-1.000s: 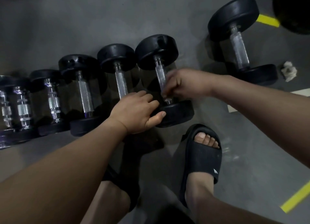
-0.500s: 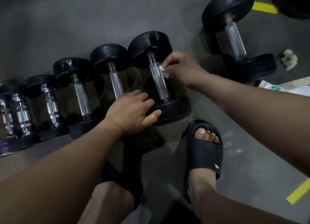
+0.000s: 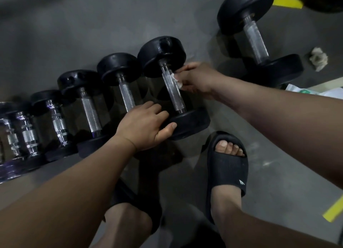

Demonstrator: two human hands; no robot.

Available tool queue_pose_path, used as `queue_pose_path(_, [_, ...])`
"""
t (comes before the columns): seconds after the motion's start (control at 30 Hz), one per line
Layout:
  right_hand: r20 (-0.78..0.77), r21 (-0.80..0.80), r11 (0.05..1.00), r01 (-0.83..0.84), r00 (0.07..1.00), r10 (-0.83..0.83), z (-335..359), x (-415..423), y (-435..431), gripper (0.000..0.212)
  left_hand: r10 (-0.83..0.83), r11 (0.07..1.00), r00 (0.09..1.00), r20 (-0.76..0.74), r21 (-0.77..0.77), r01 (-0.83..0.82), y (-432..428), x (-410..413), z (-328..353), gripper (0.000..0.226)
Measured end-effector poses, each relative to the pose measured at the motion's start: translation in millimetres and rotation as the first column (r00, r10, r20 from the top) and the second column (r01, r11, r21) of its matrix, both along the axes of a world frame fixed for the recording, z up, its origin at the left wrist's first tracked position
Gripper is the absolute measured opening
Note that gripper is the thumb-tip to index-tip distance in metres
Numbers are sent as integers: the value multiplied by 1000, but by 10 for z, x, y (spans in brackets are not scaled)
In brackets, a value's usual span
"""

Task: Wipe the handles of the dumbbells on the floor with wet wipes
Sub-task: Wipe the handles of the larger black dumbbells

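In the head view, a small white wet wipe (image 3: 176, 79) is pinched in the curled fingers of the right hand (image 3: 197, 79) and pressed against the upper part of the knurled handle (image 3: 173, 93). This dumbbell (image 3: 189, 124) lies on the floor (image 3: 92, 34), at the right end of a row. Its near weight head is gripped by the left hand (image 3: 143, 126), fingers and thumb curled round the edge. Wiping of this handle is judged to be under way. A stroke down towards the near end is called for next, with the dumbbell held steady.
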State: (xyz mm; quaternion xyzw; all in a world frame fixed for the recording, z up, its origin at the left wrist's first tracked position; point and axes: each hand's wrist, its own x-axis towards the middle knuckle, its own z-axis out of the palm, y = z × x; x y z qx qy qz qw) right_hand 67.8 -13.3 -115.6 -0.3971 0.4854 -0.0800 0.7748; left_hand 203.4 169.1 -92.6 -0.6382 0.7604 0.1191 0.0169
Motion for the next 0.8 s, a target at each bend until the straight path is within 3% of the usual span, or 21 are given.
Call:
queue_pose_path(0.07, [-72, 2, 986, -165, 984, 165, -3, -108, 68, 16, -2, 1000, 1000, -2, -1, 2, -2, -1, 2, 59])
queue_pose_path(0.17, [-147, 41, 885, -464, 873, 464, 22, -295, 103, 16, -5, 1000, 1000, -3, -10, 5, 2, 3, 8, 60])
queue_pose_path(0.33, [-64, 82, 964, -252, 964, 258, 10, -144, 56, 26, -5, 1000, 1000, 7, -19, 6, 7, -1, 7, 61])
queue_pose_path(0.4, [-131, 31, 921, -389, 912, 390, -33, -172, 48, 24, 1, 1000, 1000, 6, -19, -1, 7, 1, 10, 60])
queue_pose_path(0.47, [-259, -52, 777, -627, 760, 596, -31, -265, 37, 20, 0, 1000, 1000, 9, -22, 1, 5, 3, 12, 60])
queue_pose_path(0.53, [-345, -105, 683, -722, 671, 656, -13, -316, 38, 14, -6, 1000, 1000, 11, -26, 7, 7, 2, 12, 59])
queue_pose_path(0.73, [-359, -206, 727, -655, 742, 567, 211, -285, 94, 13, -2, 999, 1000, 11, -47, 2, 2, -5, 10, 58])
queue_pose_path(0.8, [-392, -327, 648, -688, 722, 569, 309, -232, 168, 21, -1, 999, 1000, 3, -49, 1, 9, -3, -4, 58])
